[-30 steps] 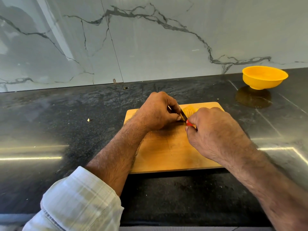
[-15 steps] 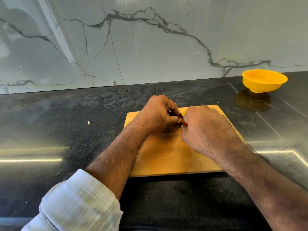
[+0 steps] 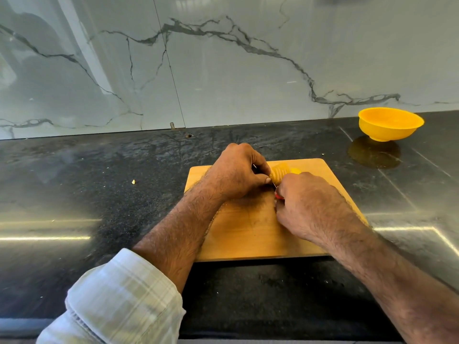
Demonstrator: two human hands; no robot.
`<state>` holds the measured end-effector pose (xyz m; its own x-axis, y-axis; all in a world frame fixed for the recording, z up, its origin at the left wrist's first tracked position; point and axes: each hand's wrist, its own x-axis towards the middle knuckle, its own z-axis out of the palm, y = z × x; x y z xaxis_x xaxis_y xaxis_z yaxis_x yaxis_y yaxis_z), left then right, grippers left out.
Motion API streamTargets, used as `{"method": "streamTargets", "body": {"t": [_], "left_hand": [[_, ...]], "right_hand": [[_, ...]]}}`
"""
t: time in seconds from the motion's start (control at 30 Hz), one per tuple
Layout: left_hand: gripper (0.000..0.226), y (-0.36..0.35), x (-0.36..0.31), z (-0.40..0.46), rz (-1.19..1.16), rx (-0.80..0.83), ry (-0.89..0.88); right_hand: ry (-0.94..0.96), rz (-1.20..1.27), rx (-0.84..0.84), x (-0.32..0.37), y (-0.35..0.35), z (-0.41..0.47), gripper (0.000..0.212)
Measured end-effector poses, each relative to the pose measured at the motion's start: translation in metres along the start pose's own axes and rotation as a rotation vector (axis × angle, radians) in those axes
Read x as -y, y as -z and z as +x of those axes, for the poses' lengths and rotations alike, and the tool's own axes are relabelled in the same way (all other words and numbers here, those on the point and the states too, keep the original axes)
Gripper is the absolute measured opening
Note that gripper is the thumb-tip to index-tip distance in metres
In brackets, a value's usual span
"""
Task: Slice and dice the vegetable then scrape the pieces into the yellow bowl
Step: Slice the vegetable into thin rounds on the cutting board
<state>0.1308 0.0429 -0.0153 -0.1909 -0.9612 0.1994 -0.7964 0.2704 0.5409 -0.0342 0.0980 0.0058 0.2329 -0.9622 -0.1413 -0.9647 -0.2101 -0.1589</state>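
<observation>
Head view: left hand (image 3: 234, 171) steadies vegetable (image 3: 279, 173) (sliced), right hand (image 3: 308, 207) grips knife (image 3: 278, 195).

A dark polished stone countertop (image 3: 104, 209) carries a wooden cutting board (image 3: 250, 234) near its front edge. A yellow bowl (image 3: 390, 124) stands well apart, behind and right of the board. A small pale scrap (image 3: 133, 181) lies left of the board.

Yellow bowl (image 3: 390, 124), tan wooden board (image 3: 250, 234), black speckled counter (image 3: 99, 194), grey-veined white marble wall (image 3: 223, 70), pale plaid sleeve (image 3: 119, 299)
</observation>
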Motion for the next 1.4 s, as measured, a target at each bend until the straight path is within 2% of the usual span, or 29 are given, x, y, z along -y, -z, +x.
{"method": "streamTargets", "body": {"t": [0.13,0.5,0.93,1.4], "left_hand": [[0.008,0.002,0.000,-0.001,0.001,0.024,0.010],[0.010,0.002,0.008,0.001,-0.056,0.009,0.013],[0.012,0.003,0.007,0.002,-0.051,0.017,-0.007],[0.010,0.002,0.005,0.001,-0.011,0.001,-0.021]], "right_hand": [[0.003,0.008,0.010,-0.005,-0.001,-0.004,0.033],[0.010,0.066,-0.155,-0.004,0.002,-0.012,0.037],[0.015,0.054,-0.080,-0.001,0.011,-0.007,0.042],[0.027,0.019,-0.085,-0.002,0.011,-0.002,0.036]]}}
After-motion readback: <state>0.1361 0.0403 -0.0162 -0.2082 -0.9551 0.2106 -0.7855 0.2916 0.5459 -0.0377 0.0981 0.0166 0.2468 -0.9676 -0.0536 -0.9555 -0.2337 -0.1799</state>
